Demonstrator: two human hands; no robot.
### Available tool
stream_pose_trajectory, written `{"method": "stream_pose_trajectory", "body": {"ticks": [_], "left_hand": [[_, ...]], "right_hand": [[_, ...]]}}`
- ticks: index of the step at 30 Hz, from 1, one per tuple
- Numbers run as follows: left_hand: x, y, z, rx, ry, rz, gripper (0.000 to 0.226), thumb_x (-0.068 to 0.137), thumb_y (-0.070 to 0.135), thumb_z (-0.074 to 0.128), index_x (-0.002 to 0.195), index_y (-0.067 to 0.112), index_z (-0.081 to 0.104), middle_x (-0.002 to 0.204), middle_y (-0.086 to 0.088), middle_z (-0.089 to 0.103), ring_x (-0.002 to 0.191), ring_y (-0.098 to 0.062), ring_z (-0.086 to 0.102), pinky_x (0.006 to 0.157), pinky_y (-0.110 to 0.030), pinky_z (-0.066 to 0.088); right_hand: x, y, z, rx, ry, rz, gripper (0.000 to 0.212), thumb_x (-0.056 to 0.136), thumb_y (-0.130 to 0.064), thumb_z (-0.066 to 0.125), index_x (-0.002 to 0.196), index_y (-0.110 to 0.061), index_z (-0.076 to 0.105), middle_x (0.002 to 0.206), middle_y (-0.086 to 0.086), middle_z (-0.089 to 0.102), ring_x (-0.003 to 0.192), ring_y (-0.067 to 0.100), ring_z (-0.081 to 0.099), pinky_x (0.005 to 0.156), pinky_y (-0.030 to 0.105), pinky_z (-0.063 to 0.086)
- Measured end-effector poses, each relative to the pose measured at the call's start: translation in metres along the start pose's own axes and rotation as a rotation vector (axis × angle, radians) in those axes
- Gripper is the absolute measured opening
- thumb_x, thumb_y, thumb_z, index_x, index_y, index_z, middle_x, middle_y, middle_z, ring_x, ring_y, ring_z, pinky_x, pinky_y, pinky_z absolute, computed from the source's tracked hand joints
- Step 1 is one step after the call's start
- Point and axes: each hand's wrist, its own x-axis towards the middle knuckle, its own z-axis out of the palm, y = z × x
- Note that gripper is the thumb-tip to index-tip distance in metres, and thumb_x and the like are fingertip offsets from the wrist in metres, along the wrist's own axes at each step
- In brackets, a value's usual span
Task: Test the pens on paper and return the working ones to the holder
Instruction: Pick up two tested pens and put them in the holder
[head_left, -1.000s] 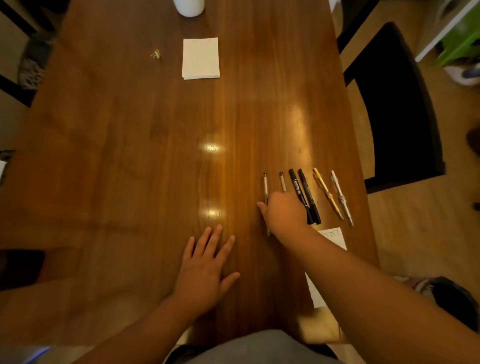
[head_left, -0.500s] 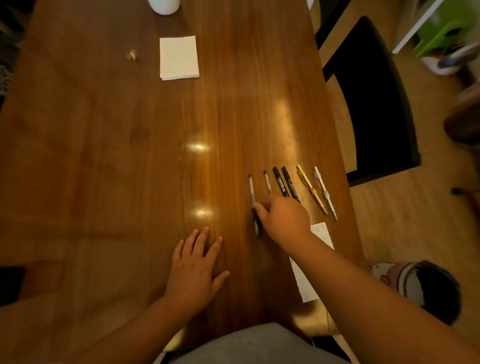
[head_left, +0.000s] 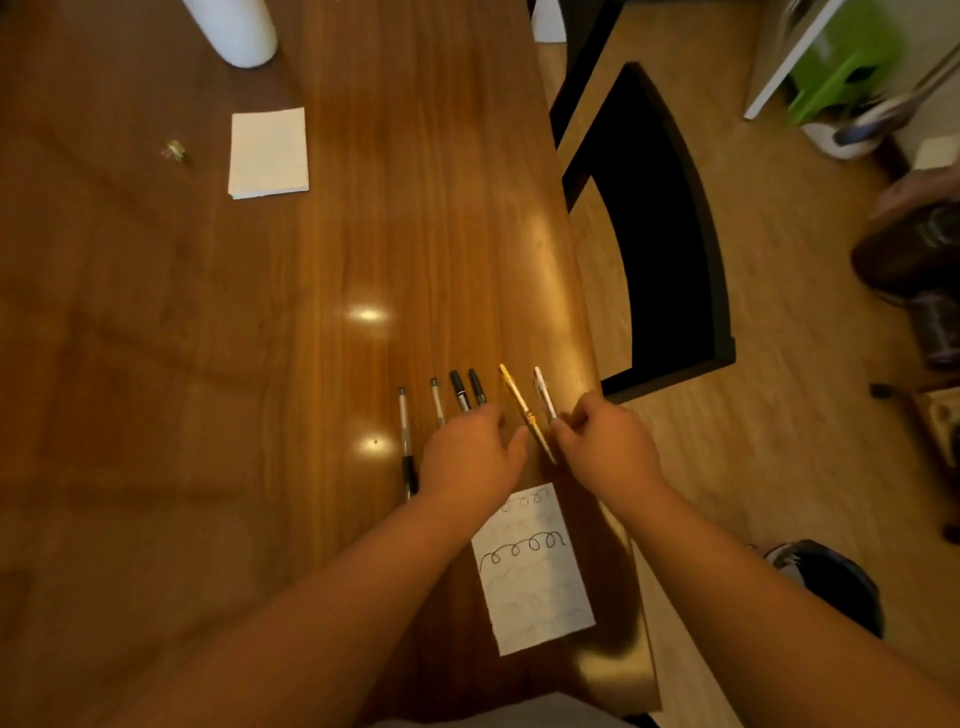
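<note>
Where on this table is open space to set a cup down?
Widest bare wood: the left half of the table, below the small gold object and left of the clear pen. Also the strip between the white paper pad and the pen row. Crowded: the near right edge, with that row, scribbled paper, left hand and right hand.

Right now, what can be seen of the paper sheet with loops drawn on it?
The paper sheet is small, white, rectangular, lying flat and slightly turned on the wooden table near its right edge. One bold dark row of loops crosses it; fainter rows lie above and below. The left forearm hides one far corner.
</note>
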Motion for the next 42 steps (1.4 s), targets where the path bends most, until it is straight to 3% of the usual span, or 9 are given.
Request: {"method": "stream_pose_trajectory", "body": {"ticks": [6, 14, 18, 21, 24, 27, 31, 35, 42], "left_hand": [[0.051, 0.025, 0.005, 0.196, 0.004, -0.162, 0.034, 0.091, 0.048, 0.055, 0.071, 0.02, 0.056, 0.062, 0.002, 0.056, 0.054, -0.013, 0.054, 0.044, -0.025, 0.039], [0.054, 0.036, 0.024, 0.251, -0.047, -0.228, 0.021, 0.092, 0.036, 0.057, 0.086, 0.016, 0.063, 0.073, -0.001, 0.06, 0.065, -0.018, 0.059, 0.053, -0.03, 0.047], [0.04, 0.044, 0.02, 0.092, 0.0, -0.198, 0.019, 0.092, 0.035, 0.052, 0.089, 0.017, 0.059, 0.074, -0.001, 0.059, 0.066, -0.019, 0.06, 0.061, -0.034, 0.054], [0.021, 0.043, 0.013, -0.193, 0.011, -0.168, 0.017, 0.095, 0.034, 0.05, 0.096, 0.018, 0.053, 0.077, -0.002, 0.061, 0.066, -0.018, 0.06, 0.06, -0.036, 0.054], [-0.022, 0.03, 0.005, -0.65, 0.002, -0.246, 0.012, 0.098, 0.025, 0.05, 0.109, 0.02, 0.051, 0.084, -0.002, 0.068, 0.071, -0.013, 0.067, 0.06, -0.026, 0.056], [-0.073, 0.007, 0.005, -0.806, 0.012, -0.308, 0.011, 0.099, 0.02, 0.048, 0.109, 0.023, 0.052, 0.087, 0.0, 0.068, 0.072, -0.008, 0.067, 0.061, -0.02, 0.054], [-0.148, -0.039, 0.01, -0.946, 0.102, -0.475, 0.015, 0.097, 0.016, 0.048, 0.1, 0.027, 0.057, 0.08, 0.004, 0.066, 0.061, -0.004, 0.059, 0.052, -0.014, 0.044], [-0.237, -0.083, 0.022, -1.111, 0.289, -0.669, 0.021, 0.099, 0.014, 0.044, 0.1, 0.027, 0.061, 0.071, 0.0, 0.062, 0.052, -0.008, 0.051, 0.044, -0.019, 0.039], [-0.393, -0.138, 0.046, -1.189, 0.641, -1.016, 0.019, 0.102, 0.011, 0.042, 0.108, 0.016, 0.059, 0.084, -0.005, 0.067, 0.063, -0.011, 0.062, 0.055, -0.023, 0.047]], "right_hand": [[0.023, -0.012, 0.003, -0.042, -0.04, -0.019, 0.022, 0.087, -0.047, 0.063, 0.091, -0.025, 0.059, 0.076, -0.005, 0.061, 0.069, 0.015, 0.06, 0.062, 0.038, 0.058], [0.03, 0.001, -0.001, -0.147, -0.098, -0.112, 0.019, 0.092, -0.034, 0.057, 0.103, -0.019, 0.061, 0.083, -0.001, 0.061, 0.072, 0.019, 0.058, 0.057, 0.032, 0.047], [0.023, 0.014, -0.006, -0.144, -0.135, -0.132, 0.018, 0.091, -0.037, 0.058, 0.097, -0.019, 0.06, 0.077, -0.002, 0.061, 0.066, 0.016, 0.059, 0.052, 0.027, 0.044], [0.012, 0.022, -0.013, 0.124, -0.166, -0.106, 0.014, 0.088, -0.035, 0.065, 0.086, -0.025, 0.056, 0.07, -0.006, 0.061, 0.061, 0.009, 0.06, 0.049, 0.024, 0.044], [-0.011, 0.018, -0.023, 0.435, -0.359, -0.061, 0.009, 0.089, -0.024, 0.067, 0.091, -0.026, 0.059, 0.074, -0.002, 0.07, 0.064, 0.011, 0.069, 0.059, 0.03, 0.057], [-0.039, 0.013, -0.026, 0.494, -0.534, -0.045, 0.007, 0.089, -0.014, 0.065, 0.094, -0.018, 0.063, 0.08, 0.002, 0.072, 0.07, 0.016, 0.071, 0.061, 0.029, 0.059], [-0.081, 0.004, -0.011, 0.467, -0.746, -0.026, 0.006, 0.092, -0.009, 0.058, 0.095, -0.011, 0.063, 0.082, 0.007, 0.07, 0.058, 0.014, 0.061, 0.049, 0.023, 0.049], [-0.132, -0.014, 0.021, 0.344, -0.924, -0.13, 0.016, 0.099, -0.02, 0.052, 0.094, -0.018, 0.067, 0.082, 0.004, 0.07, 0.061, 0.014, 0.061, 0.053, 0.022, 0.049], [-0.234, -0.09, 0.084, 0.133, -1.194, -0.354, 0.011, 0.096, -0.012, 0.055, 0.091, -0.009, 0.064, 0.072, 0.003, 0.067, 0.054, 0.01, 0.056, 0.051, 0.024, 0.042]]}}
